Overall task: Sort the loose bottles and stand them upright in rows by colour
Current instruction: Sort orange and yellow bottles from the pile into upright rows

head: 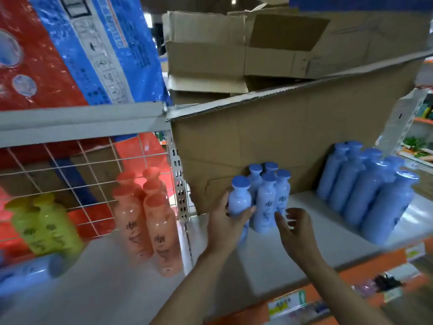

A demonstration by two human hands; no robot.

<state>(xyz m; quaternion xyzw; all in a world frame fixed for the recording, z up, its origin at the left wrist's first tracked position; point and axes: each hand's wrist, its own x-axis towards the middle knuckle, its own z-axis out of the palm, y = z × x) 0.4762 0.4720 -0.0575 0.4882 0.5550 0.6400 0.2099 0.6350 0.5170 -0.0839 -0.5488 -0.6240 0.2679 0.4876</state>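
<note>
Blue plastic bottle point(239, 205) going upright into the blue cluster point(269, 195) on the shelf point(304, 233).
The left hand point(225, 226) grips its smooth, probably light body mid-height, the safest hold; the right hand point(295, 228) hovers alongside, fingers loosely apart, holding nothing.

Pale blue bottles point(264, 202) with darker blue caps, salmon-orange bottles point(150, 221), yellow-green bottles point(46, 228), brown cardboard point(293, 141).

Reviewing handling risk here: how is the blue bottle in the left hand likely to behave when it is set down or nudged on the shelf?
The blue bottle looks tall and narrow, so a nudge near its cap could probably tip it. Its glossy plastic body may be slippery; the left hand wraps its middle. Tipped, its round body would likely roll along the shelf or knock over the neighbouring bottles.
</note>
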